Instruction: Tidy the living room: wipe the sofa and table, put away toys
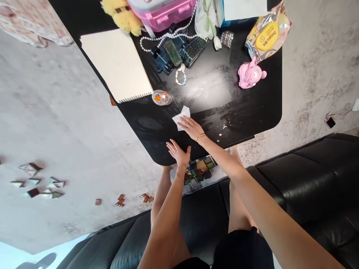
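Note:
My right hand (191,127) presses a folded white tissue (185,111) against the black table (148,134), its fingers lying over the tissue. A gold bracelet circles that wrist. My left hand (179,153) rests near the table's front edge with its fingers spread, holding nothing. Just beyond the tissue stands a small clear bottle (162,98) with an orange part. Pale crumbs (224,126) lie scattered to the right of my right hand, and smeary streaks mark the tabletop. How firmly the tissue is gripped is hidden under the palm.
An open spiral notebook (117,67) covers the table's left side. Farther back are a pink case (165,15), a yellow plush (123,15), a beaded bracelet (181,76) and a string of pearls (157,39). A pink toy (249,76) and a snack bag (269,35) stand right.

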The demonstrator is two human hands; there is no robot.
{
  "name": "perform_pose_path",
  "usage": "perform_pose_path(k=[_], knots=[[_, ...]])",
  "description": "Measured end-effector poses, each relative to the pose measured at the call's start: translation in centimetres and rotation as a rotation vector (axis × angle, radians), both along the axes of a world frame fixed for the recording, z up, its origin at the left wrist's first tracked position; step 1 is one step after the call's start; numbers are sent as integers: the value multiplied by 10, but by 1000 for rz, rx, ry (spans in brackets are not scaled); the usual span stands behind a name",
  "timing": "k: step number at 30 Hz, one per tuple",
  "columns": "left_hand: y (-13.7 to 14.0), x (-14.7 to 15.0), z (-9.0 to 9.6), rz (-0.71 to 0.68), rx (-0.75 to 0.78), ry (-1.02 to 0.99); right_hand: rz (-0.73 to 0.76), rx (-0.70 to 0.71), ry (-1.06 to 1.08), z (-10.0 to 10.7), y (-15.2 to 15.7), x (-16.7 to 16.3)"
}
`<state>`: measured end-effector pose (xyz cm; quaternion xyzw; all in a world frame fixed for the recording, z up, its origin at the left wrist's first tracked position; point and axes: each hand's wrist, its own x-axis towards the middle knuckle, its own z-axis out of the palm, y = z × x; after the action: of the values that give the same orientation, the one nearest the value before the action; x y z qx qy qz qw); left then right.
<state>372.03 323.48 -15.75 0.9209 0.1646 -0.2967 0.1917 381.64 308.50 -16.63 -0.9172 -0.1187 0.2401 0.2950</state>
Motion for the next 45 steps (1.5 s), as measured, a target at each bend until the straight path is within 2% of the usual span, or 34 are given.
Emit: perform_pose_path(k=[3, 5, 6, 8, 11, 13, 16, 20, 24, 26, 28, 29, 32, 35, 38, 41, 45], knots=[[-33, -4, 0, 8, 53, 120, -142, -7, 38, -9, -49, -14], [-56, -7, 0, -38, 74, 205, -278, -40, 51, -9, -90, -34], [-66, -8, -1, -70, 92, 245, -301, -36, 43, -8, -106, -46], [-79, -14, -4, -127, 150, 296, -199, 40, 7, -4, -121, -73], [-86, -25, -14, -119, 273, 273, 172, 178, 28, -3, -117, -110], [-87, -28, -22, -115, 325, 228, 334, 163, 80, -10, -117, -124], [-88, -24, -30, -170, 317, 192, 401, 127, 74, -27, -142, -120], [-90, -14, -29, -144, 248, 193, 395, 96, 36, -43, -211, -92], [-96, -8, -18, -85, 217, 214, 334, 11, 2, -36, -289, -69], [-97, -6, -15, -79, 200, 249, 257, -40, -34, -25, -311, -61], [-95, -6, -15, -89, 201, 247, 200, -67, -79, -11, -311, -53], [-93, -6, -17, -98, 204, 235, 193, -67, -101, -4, -301, -49], [-87, -11, -24, -96, 193, 151, 253, -32, -148, 9, -242, -32], [-82, -15, -31, -37, 137, 64, 339, -29, -131, 1, -176, -13], [-80, -18, -35, 58, 45, -28, 314, -82, -122, -20, -148, -2], [-79, -20, -37, 141, -20, -110, 157, -139, -153, -37, -174, -8], [-80, -20, -35, 103, 7, -97, -35, -181, -160, -40, -258, -32]])
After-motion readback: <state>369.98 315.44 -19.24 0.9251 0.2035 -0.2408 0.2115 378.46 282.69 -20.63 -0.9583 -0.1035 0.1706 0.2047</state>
